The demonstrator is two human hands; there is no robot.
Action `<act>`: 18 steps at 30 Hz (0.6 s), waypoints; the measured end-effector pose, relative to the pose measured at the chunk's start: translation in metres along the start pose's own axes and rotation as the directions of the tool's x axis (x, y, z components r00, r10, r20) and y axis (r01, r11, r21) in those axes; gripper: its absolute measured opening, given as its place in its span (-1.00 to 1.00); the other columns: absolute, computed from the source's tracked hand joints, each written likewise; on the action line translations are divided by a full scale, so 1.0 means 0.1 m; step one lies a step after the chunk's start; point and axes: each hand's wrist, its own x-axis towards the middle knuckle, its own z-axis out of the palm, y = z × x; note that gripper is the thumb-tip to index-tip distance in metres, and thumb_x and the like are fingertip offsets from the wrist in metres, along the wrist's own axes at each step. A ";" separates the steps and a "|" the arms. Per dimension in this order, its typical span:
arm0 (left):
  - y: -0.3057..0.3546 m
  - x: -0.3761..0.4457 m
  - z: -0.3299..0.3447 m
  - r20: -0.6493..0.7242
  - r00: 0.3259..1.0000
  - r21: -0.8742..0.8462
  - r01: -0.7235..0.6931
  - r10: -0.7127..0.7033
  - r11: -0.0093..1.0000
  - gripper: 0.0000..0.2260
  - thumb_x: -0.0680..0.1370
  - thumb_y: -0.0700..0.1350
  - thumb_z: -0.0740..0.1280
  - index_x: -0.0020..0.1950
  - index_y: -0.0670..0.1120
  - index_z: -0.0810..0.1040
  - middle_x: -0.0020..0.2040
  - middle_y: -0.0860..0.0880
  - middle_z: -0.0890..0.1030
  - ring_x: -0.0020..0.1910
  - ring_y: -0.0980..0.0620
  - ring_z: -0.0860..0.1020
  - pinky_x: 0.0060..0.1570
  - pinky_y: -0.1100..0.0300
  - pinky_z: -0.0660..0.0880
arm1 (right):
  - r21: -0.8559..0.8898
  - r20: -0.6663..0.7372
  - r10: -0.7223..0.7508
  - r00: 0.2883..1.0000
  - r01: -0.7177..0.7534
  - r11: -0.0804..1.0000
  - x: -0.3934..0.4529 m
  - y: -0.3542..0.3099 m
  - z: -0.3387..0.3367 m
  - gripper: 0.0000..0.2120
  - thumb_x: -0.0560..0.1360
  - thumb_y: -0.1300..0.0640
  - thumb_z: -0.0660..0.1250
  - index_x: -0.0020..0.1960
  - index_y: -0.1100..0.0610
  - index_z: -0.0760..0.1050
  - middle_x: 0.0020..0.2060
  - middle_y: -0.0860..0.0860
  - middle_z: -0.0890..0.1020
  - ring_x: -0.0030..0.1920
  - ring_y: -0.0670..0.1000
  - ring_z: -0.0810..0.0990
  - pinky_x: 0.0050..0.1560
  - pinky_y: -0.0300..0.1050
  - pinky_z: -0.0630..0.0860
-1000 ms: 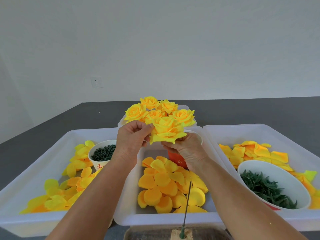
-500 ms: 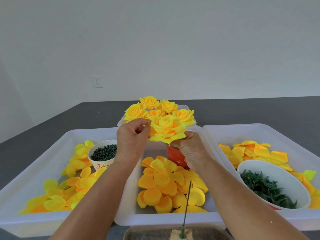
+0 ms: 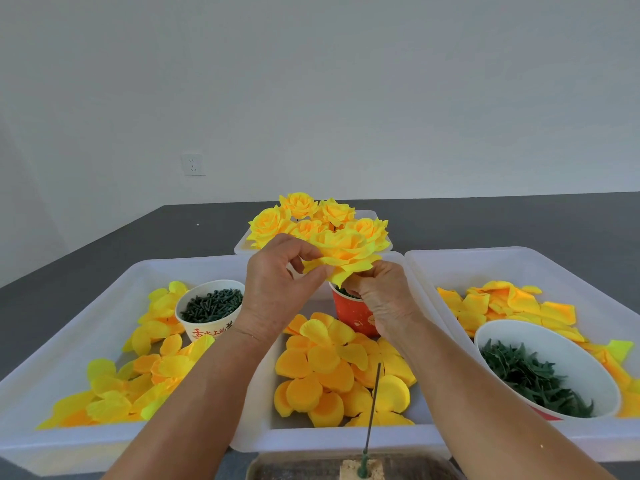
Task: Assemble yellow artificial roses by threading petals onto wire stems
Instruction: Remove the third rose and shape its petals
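A yellow rose (image 3: 343,252) is held up above the middle tray, in front of the finished roses (image 3: 299,216). My left hand (image 3: 280,289) pinches an outer petal on the rose's left edge between thumb and forefinger. My right hand (image 3: 379,299) grips the rose from underneath, with its fingers curled below the bloom. A thin wire stem (image 3: 372,410) stands upright in a small foam block (image 3: 362,471) near the bottom edge. Loose orange-yellow petals (image 3: 329,368) fill the middle tray (image 3: 332,439).
The left tray (image 3: 45,441) holds yellow petals and a paper cup of dark green pieces (image 3: 211,304). A red cup (image 3: 353,315) stands behind my right hand. In the right tray (image 3: 519,261) lie petals and a white bowl of green leaves (image 3: 543,372).
Both hands have lifted the rose a little higher and further away, nearer the finished roses. My left thumb and forefinger now pinch its left petal edge.
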 end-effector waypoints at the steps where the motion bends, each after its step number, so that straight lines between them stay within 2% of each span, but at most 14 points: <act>1: 0.00 0.00 0.00 -0.005 1.000 0.000 -0.006 0.006 1.000 -0.89 0.36 -0.20 0.51 -0.20 -0.10 0.60 -0.21 -0.01 0.55 -0.28 0.03 0.48 -0.31 0.42 0.38 | -0.014 0.005 -0.007 1.000 0.007 1.000 0.00 0.00 0.00 -0.86 0.38 0.15 0.47 -0.29 -0.03 0.58 -0.30 -0.14 0.62 -0.03 0.06 0.56 -0.08 -0.16 0.38; 6: -0.01 0.01 -0.01 -0.015 0.999 -0.050 -0.030 0.029 0.998 -0.95 0.44 -0.27 0.42 -0.21 -0.15 0.62 -0.22 -0.02 0.55 -0.29 0.14 0.47 -0.29 0.46 0.36 | -0.035 0.017 -0.013 1.000 0.014 0.999 0.01 0.01 -0.02 -0.88 0.37 0.08 0.48 -0.29 -0.08 0.58 -0.33 -0.26 0.60 -0.14 -0.13 0.53 -0.17 -0.21 0.38; 10: -0.05 0.01 0.00 -0.040 0.999 -0.013 -0.027 0.026 1.000 -0.96 0.45 -0.31 0.40 -0.13 -0.24 0.65 -0.23 0.06 0.57 -0.30 0.26 0.50 -0.27 0.53 0.36 | -0.069 0.014 -0.011 1.000 0.012 0.998 0.02 0.03 -0.03 -0.85 0.37 0.10 0.49 -0.33 -0.06 0.58 -0.37 -0.25 0.60 -0.14 -0.07 0.55 -0.15 -0.19 0.38; 13: -0.07 0.02 0.01 -0.027 1.000 -0.052 0.005 -0.006 0.999 -0.94 0.43 -0.33 0.42 -0.13 -0.23 0.65 -0.28 0.16 0.55 -0.30 0.35 0.49 -0.29 0.53 0.37 | -0.076 0.011 -0.011 1.000 0.011 0.997 0.04 0.05 -0.02 -0.89 0.38 0.12 0.49 -0.30 -0.02 0.60 -0.31 -0.14 0.64 -0.06 0.05 0.58 -0.06 -0.13 0.40; 18: -0.06 0.01 0.01 0.029 1.000 -0.096 -0.004 0.007 0.995 -0.94 0.43 -0.32 0.41 -0.13 -0.21 0.65 -0.29 0.17 0.54 -0.32 0.35 0.50 -0.29 0.49 0.40 | -0.098 0.039 -0.012 0.999 0.016 0.995 0.04 0.05 -0.02 -0.90 0.40 0.12 0.47 -0.27 0.02 0.59 -0.28 -0.05 0.64 0.00 0.13 0.61 0.04 -0.05 0.46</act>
